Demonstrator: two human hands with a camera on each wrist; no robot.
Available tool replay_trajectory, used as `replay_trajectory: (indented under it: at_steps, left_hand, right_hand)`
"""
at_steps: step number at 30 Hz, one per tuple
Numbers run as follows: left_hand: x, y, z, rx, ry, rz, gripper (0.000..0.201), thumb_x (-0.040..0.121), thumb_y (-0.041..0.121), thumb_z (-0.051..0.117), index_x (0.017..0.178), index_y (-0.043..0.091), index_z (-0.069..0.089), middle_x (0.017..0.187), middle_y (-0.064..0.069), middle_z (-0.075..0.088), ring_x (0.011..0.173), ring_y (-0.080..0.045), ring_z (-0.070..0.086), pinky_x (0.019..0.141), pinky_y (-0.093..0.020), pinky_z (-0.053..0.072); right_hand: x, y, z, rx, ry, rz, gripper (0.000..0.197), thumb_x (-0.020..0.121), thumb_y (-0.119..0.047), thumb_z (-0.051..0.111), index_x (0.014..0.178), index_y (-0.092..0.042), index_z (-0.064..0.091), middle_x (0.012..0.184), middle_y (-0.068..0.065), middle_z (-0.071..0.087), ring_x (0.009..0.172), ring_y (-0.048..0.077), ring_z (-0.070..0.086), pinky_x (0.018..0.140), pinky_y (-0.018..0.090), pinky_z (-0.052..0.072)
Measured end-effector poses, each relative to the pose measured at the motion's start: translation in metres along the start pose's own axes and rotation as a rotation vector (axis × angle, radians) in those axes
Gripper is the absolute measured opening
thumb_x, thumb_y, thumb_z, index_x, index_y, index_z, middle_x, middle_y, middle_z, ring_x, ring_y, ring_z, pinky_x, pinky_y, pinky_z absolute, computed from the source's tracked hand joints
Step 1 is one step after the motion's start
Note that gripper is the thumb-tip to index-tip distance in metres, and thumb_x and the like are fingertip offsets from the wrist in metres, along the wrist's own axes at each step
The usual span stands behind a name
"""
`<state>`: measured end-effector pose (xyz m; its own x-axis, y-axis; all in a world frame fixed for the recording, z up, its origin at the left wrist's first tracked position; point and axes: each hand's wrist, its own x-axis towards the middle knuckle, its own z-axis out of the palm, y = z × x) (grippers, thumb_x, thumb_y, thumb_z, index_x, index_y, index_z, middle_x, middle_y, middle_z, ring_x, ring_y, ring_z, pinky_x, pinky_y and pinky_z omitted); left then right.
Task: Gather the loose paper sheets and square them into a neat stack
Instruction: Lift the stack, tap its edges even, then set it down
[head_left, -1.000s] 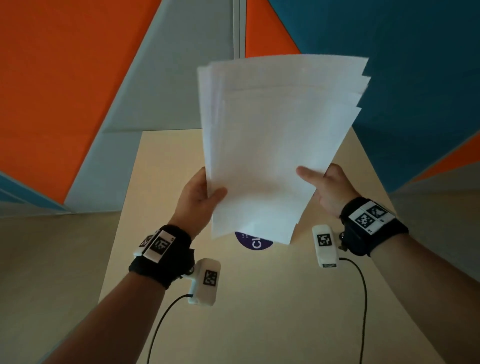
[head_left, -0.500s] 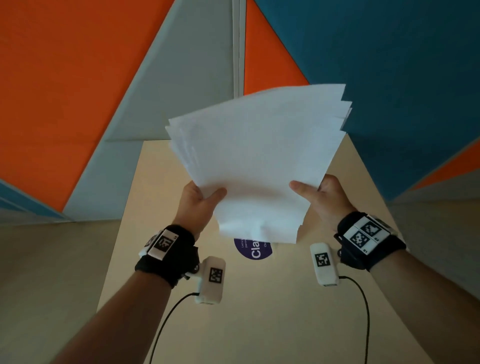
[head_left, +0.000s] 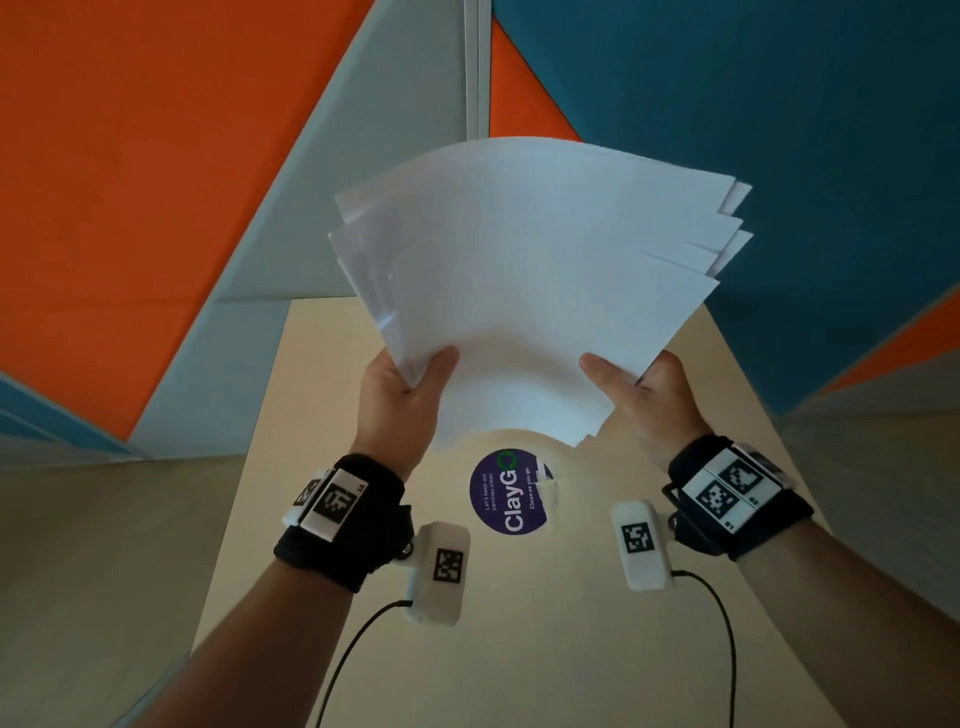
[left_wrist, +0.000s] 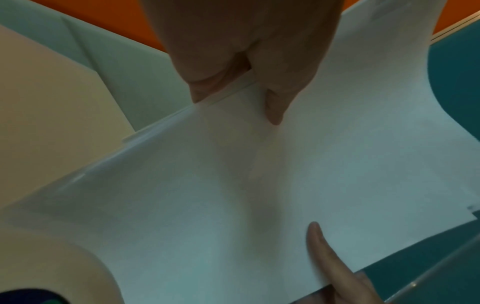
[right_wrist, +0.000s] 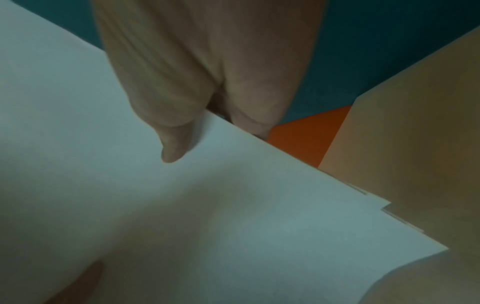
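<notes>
Several white paper sheets (head_left: 524, 280) are held up in the air above the beige table (head_left: 519, 623), fanned out so their far corners do not line up. My left hand (head_left: 410, 384) grips the bundle's left edge, thumb on top (left_wrist: 275, 107). My right hand (head_left: 639, 384) grips the right edge the same way, thumb pressed on the top sheet (right_wrist: 174, 152). The sheets (left_wrist: 233, 195) bow downward between the two hands. The staggered edges of the sheets (right_wrist: 389, 209) show in the right wrist view.
A round purple sticker (head_left: 511, 493) lies on the table below the sheets. Orange, grey and teal wall panels (head_left: 779, 130) stand behind the table's far edge. Wrist camera cables (head_left: 722, 613) hang over the near tabletop.
The bundle has tipped forward and lowered, swinging from nearly upright to leaning away from me. Both hands kept their grip and moved slightly apart; the sheets now bow between them.
</notes>
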<state>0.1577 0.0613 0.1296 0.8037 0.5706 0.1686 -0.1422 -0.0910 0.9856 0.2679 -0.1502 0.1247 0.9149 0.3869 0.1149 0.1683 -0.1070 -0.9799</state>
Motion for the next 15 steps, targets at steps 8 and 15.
replay_trajectory:
  at_steps: [8, 15]
  left_hand:
    - [-0.012, -0.019, -0.004, 0.002, -0.012, -0.119, 0.017, 0.089, 0.009, 0.063, 0.099, 0.021, 0.069, 0.095, 0.006, 0.074, 0.093, -0.016, 0.070, 0.091, -0.038, 0.055]
    - [-0.009, -0.035, -0.005, 0.033, -0.037, -0.211, 0.017, 0.086, 0.012, 0.067, 0.100, 0.021, 0.069, 0.097, 0.004, 0.075, 0.094, -0.017, 0.072, 0.088, -0.038, 0.057]
  right_hand:
    - [-0.007, 0.023, 0.006, -0.006, -0.011, 0.061, 0.019, 0.089, -0.012, 0.067, 0.103, 0.000, 0.070, 0.095, -0.001, 0.073, 0.088, -0.002, 0.069, 0.078, 0.009, 0.050]
    - [-0.005, 0.039, 0.009, -0.029, 0.002, 0.134, 0.007, 0.087, -0.013, 0.070, 0.093, -0.012, 0.071, 0.090, -0.004, 0.073, 0.080, -0.005, 0.068, 0.076, 0.010, 0.052]
